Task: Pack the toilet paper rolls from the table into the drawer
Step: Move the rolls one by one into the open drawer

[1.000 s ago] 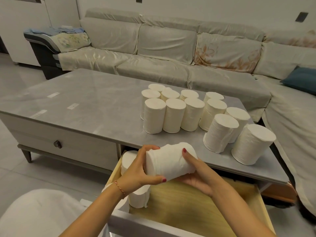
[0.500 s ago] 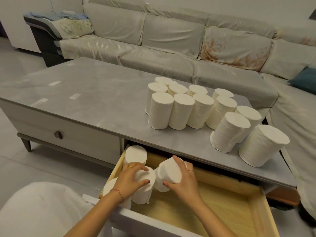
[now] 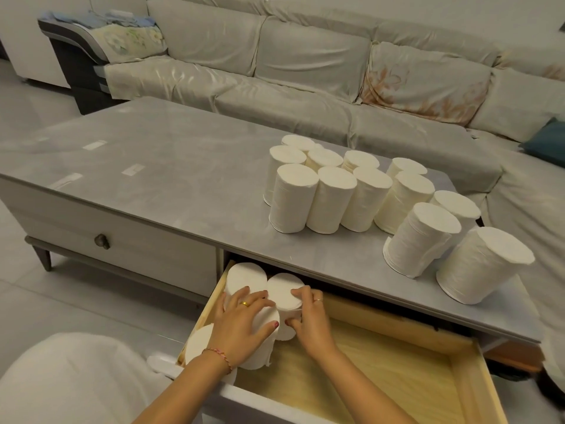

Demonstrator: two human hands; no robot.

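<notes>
The right hand [image 3: 312,322] has its fingers [image 3: 301,293] curled over the top and near side of an upright toilet paper roll [image 3: 282,289] in the far-left part of the open drawer [image 3: 397,362], thumb pressed low on its near side, so the roll is clasped. The left hand [image 3: 241,328] lies spread, fingers loosely open, flat over the top of a neighbouring roll [image 3: 260,353] just left of it, pressing rather than gripping. Four rolls show in the drawer, all upright and packed touching along its left wall: one at the far corner [image 3: 246,275], the two under the hands, and one nearest [image 3: 198,341], partly hidden by the wrist. Each is a plain cream-white, coreless-looking cylinder with a flat top. On the grey counter [image 3: 168,185] above, twelve more rolls [image 3: 330,197] stand upright on the right half, clustered and mostly touching. Beyond lies a pale sofa [image 3: 305,71].
</notes>
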